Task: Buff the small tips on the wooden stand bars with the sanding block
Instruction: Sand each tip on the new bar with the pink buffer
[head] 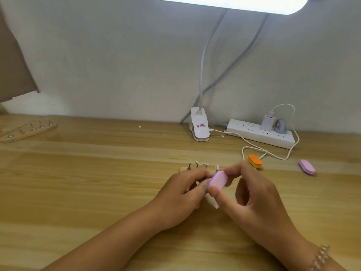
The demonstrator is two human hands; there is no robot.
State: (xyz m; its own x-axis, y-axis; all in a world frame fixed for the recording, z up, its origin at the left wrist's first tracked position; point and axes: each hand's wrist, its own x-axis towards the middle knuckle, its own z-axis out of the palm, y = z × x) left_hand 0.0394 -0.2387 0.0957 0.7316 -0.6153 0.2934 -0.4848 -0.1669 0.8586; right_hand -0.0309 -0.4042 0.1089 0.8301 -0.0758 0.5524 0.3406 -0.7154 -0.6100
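Pinching a pink oval sanding block (217,179), the right hand (252,194) buffs; the left hand (183,190) grips the pale wooden stand bar (183,169). Overpressing may snap its white tips (217,167).

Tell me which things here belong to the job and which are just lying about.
In use: pink block in the right hand; stand, held by the left hand; its tips.
Lying about: orange block, spare pink block, far stand, lamp clip, power strip.
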